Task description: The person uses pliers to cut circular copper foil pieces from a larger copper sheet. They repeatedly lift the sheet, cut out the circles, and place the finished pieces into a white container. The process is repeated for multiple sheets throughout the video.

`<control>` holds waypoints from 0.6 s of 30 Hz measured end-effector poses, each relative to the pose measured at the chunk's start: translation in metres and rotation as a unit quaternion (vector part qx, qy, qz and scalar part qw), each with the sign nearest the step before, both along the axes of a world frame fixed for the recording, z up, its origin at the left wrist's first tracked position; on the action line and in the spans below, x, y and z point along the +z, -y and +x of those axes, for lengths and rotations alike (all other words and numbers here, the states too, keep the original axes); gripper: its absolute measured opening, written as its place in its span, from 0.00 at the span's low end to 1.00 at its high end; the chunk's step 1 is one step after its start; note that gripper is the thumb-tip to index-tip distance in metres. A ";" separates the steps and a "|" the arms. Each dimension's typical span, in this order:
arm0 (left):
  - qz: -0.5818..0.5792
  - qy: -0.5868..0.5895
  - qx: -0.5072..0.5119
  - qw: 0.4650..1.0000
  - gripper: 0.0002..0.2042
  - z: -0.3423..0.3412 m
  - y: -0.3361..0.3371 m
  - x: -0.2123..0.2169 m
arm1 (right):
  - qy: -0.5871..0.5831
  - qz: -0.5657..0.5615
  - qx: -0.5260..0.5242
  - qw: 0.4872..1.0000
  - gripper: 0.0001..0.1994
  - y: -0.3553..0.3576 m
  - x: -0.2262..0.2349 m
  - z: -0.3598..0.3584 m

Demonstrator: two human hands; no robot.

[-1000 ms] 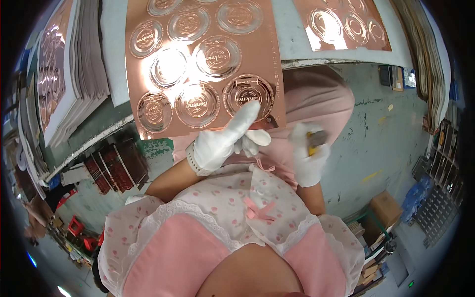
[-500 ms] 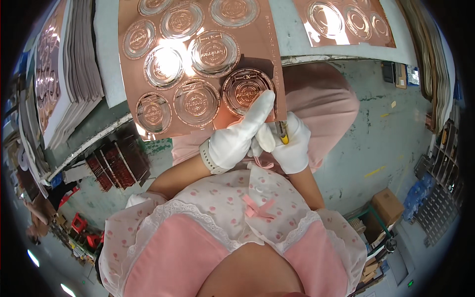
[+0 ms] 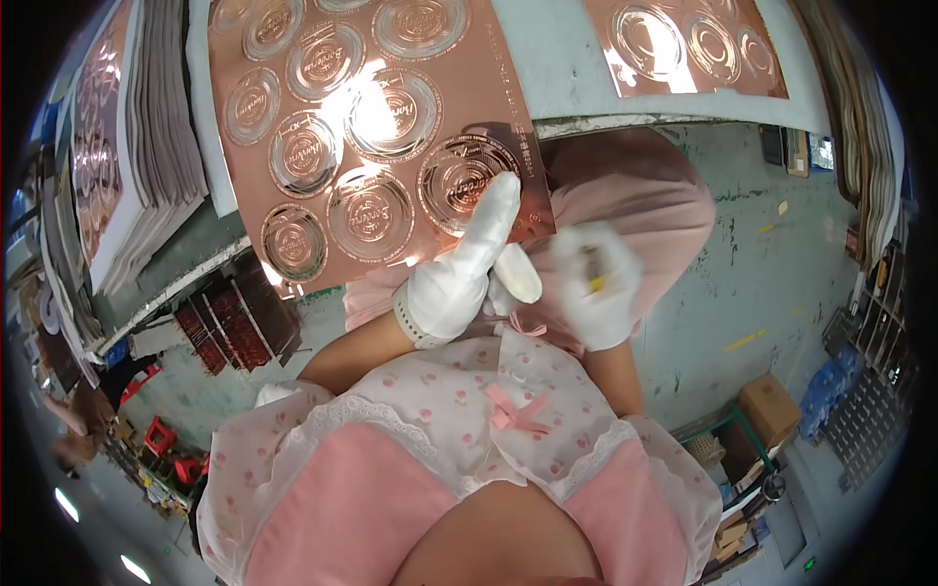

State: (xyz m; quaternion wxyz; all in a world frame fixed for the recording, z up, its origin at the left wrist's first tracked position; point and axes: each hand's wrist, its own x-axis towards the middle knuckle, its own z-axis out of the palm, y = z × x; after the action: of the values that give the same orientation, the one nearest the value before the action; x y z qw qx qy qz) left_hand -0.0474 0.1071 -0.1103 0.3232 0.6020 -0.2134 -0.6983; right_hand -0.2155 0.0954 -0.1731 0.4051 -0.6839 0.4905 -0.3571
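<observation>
A shiny copper-coloured sheet (image 3: pixel 337 200) with several round embossed designs lies on the worktable, its near edge jutting toward me. White-gloved, my left hand (image 3: pixel 452 285) grips that near edge, the index finger lying over the lower right round design and other fingers partly hidden at the rim. Just right of the sheet's corner is my right hand (image 3: pixel 598 285), also gloved and smeared by motion. It is closed around a small yellow tool (image 3: pixel 597 284) with a dark end; the blur hides its exact kind. The right hand stands apart from the sheet.
Another copper sheet (image 3: pixel 689 47) lies on the table (image 3: pixel 562 93) at the far right. Stacks of sheets (image 3: pixel 156 127) rise at the left, with more (image 3: pixel 850 117) at the right. Below are dark red panels (image 3: pixel 230 327) and, lower right, a cardboard box (image 3: pixel 769 408).
My right hand has pulled away from the sheet's edge to the right with the yellow tool. The sheet has shifted left and turned slightly, my left hand still on it.
</observation>
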 end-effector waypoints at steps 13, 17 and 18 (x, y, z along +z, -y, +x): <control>0.064 -0.084 0.018 0.994 0.34 0.007 -0.012 -0.011 | 0.312 0.137 -0.203 0.918 0.07 0.030 -0.023 -0.039; 0.043 -0.036 -0.015 0.998 0.34 -0.003 0.001 -0.003 | 0.149 0.295 -0.146 0.932 0.04 -0.004 0.020 0.005; 0.039 -0.041 -0.027 0.998 0.34 -0.004 0.002 -0.006 | 0.145 0.315 -0.083 0.934 0.05 -0.011 0.025 0.012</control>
State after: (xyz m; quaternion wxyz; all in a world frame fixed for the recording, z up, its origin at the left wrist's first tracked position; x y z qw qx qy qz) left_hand -0.0516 0.1049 -0.1164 0.2887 0.5789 -0.1891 -0.7388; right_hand -0.2031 0.1065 -0.1483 0.6352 -0.4189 0.5690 -0.3118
